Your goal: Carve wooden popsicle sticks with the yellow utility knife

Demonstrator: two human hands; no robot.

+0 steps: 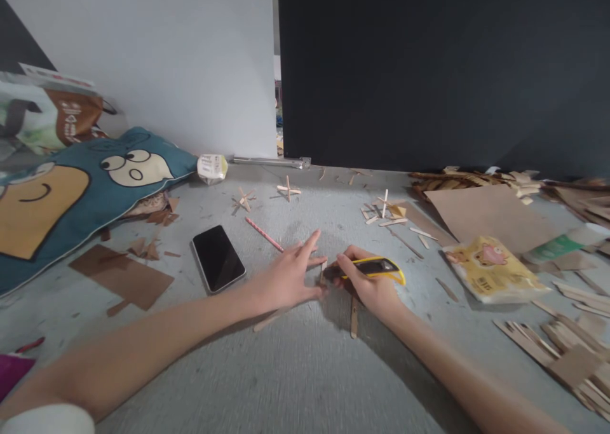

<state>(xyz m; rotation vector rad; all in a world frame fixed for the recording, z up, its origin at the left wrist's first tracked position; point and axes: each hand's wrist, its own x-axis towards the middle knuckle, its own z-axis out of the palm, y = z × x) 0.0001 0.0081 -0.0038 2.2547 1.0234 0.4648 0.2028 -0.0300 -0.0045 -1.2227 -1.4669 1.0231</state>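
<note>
My right hand (369,284) is closed around a yellow and black utility knife (381,267), its tip end pointing left. My left hand (293,275) has its index finger raised, while the thumb and another finger steady a short piece of wooden craft stick (323,272) on the table. The knife's front end is close to that piece; whether the blade touches it I cannot tell. Under the right hand, a longer craft stick (354,319) lies partly hidden. Another stick (269,321) shows below my left wrist, partly covered.
A phone (218,258) and a pink striped stick (264,234) lie left. Small crossed-stick pieces (288,189) stand behind. A tissue pack (493,269), cardboard (486,215) and bundled craft sticks (567,358) are right. A blue cushion (95,192) and brown scraps (124,275) are left.
</note>
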